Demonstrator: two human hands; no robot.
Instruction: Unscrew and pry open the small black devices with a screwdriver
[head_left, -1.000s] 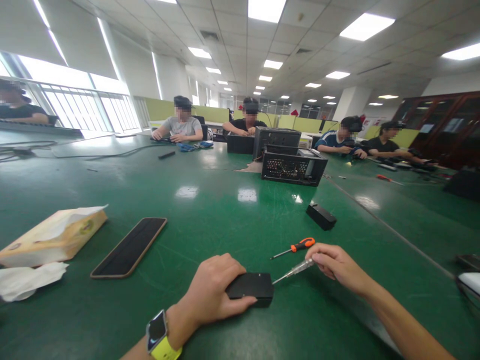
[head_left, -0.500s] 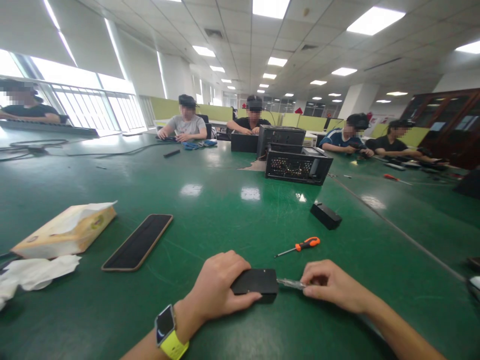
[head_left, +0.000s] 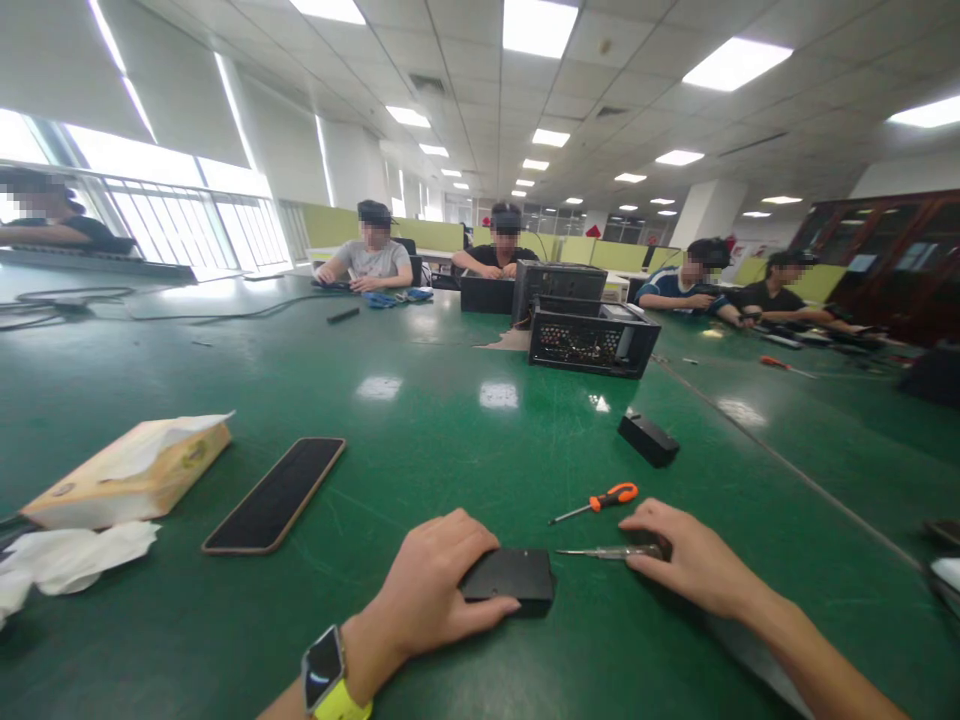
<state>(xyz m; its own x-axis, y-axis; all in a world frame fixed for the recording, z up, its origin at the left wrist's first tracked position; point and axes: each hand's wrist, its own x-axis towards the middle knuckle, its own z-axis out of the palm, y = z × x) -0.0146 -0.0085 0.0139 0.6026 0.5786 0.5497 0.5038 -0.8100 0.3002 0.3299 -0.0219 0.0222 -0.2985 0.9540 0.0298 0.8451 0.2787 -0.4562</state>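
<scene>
My left hand (head_left: 435,590) lies over the left end of a small flat black box (head_left: 514,578) on the green table (head_left: 420,420), fingers wrapped round its edges. My right hand (head_left: 686,555) rests low on the table just right of the box, fingers curled over the handle of a clear-handled screwdriver (head_left: 600,551). That screwdriver lies flat, its tip pointing left and just clear of the box's far right corner. An orange-handled screwdriver (head_left: 600,499) lies loose a little beyond it.
A second black box (head_left: 647,439) sits farther right. A phone (head_left: 276,493), a tissue box (head_left: 127,470) and crumpled tissue (head_left: 71,555) lie to the left. An open computer case (head_left: 589,338) stands mid-table. Several people work at the far side.
My right hand has pulled the clear screwdriver's tip away from the box's right side and lowered the tool flat onto the table. My left hand stays on the box.
</scene>
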